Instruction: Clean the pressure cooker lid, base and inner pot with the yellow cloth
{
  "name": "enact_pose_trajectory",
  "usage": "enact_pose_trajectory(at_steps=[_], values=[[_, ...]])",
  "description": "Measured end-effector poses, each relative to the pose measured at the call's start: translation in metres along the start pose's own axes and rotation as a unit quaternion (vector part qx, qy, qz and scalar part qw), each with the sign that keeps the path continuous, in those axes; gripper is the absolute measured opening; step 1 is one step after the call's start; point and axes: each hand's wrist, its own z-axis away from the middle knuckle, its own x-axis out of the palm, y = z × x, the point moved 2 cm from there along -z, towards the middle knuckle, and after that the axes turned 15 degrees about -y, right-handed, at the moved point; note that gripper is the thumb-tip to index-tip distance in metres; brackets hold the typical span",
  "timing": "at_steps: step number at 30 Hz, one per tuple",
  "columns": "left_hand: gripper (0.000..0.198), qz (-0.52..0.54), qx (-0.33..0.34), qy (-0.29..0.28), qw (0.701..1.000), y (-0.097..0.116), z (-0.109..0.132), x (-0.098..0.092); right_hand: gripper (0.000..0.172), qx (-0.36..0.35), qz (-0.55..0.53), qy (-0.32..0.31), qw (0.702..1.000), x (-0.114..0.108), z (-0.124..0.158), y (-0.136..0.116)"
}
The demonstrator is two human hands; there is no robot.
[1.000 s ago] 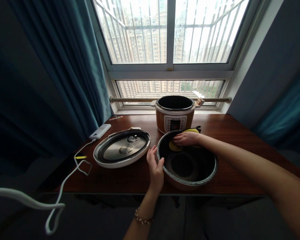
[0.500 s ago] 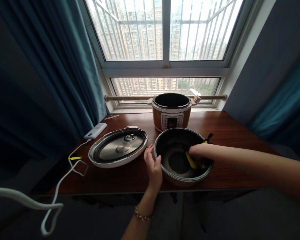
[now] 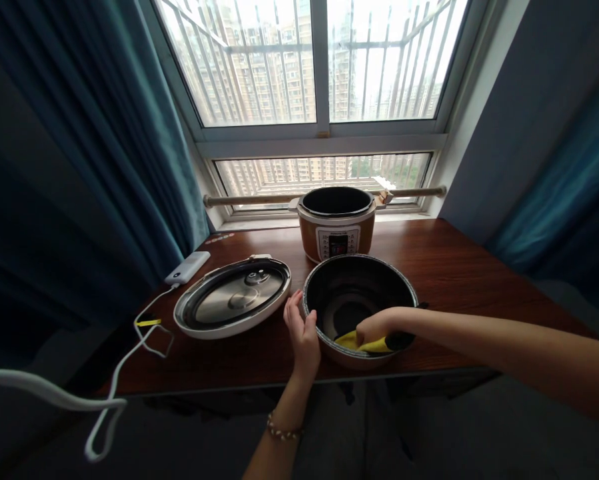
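Observation:
A dark inner pot with a pale rim stands near the table's front edge. Against its left outer wall rests my left hand, fingers stretched out and thumb by the rim. Inside the pot, my right hand presses a yellow and black cloth to the near inner wall; its fingers are closed on the cloth and partly hidden. Left of the pot lies the cooker lid, its metal inner side up. Behind the pot stands the brown and white electric pressure cooker, its top uncovered.
A white power bank sits at the table's left, with a white cable running toward the lower left. The wooden table meets a window with a rail. Blue curtains hang at the left.
My right hand has moved the cloth from the pot's right side to its near inner wall. My left hand stays at the pot's left side. The view has shifted slightly.

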Motion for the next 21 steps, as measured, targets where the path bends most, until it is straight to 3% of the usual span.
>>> enact_pose_trajectory(at_steps=[3, 4, 6, 7, 9, 10, 12, 14, 16, 18, 19, 21], values=[[0.037, -0.02, 0.004, -0.003, 1.0, 0.002, 0.0, -0.001, 0.007, -0.013, 0.026, -0.032, 0.999, -0.017, 0.023, -0.009], [0.037, -0.034, 0.007, -0.004, 0.999, 0.003, 0.0, -0.001, 0.011, -0.015, 0.033, -0.012, 0.999, -0.021, 0.035, -0.01], [0.036, -0.072, 0.01, -0.009, 0.997, 0.005, 0.001, -0.003, 0.021, -0.026, 0.032, 0.102, 0.994, -0.023, 0.064, -0.013], [0.035, -0.095, 0.007, -0.015, 0.995, 0.007, 0.001, -0.004, 0.024, -0.04, 0.019, 0.201, 0.979, -0.02, 0.08, -0.014], [0.035, -0.145, 0.002, -0.029, 0.989, 0.012, 0.0, -0.008, 0.023, -0.085, -0.038, 0.39, 0.916, 0.0, 0.111, -0.019], [0.038, -0.175, 0.005, -0.034, 0.984, 0.016, -0.001, -0.01, 0.021, -0.106, -0.069, 0.454, 0.882, 0.016, 0.122, -0.022], [0.046, -0.244, 0.033, -0.033, 0.969, 0.031, -0.004, -0.014, 0.022, -0.14, -0.088, 0.529, 0.832, 0.052, 0.133, -0.03], [0.049, -0.311, 0.091, -0.053, 0.945, 0.054, -0.011, -0.014, 0.028, -0.182, -0.062, 0.552, 0.812, 0.083, 0.13, -0.039], [0.043, -0.357, 0.138, -0.141, 0.913, 0.079, -0.022, -0.004, 0.035, -0.219, -0.027, 0.545, 0.809, 0.104, 0.118, -0.046], [0.036, -0.382, 0.125, -0.316, 0.859, 0.1, -0.032, 0.017, 0.04, -0.237, -0.006, 0.532, 0.813, 0.113, 0.106, -0.05], [0.036, -0.388, 0.095, -0.428, 0.811, 0.106, -0.036, 0.03, 0.041, -0.239, -0.001, 0.527, 0.816, 0.114, 0.101, -0.051], [0.042, -0.38, 0.028, -0.633, 0.674, 0.112, -0.038, 0.056, 0.041, -0.243, 0.002, 0.522, 0.818, 0.113, 0.096, -0.052]])
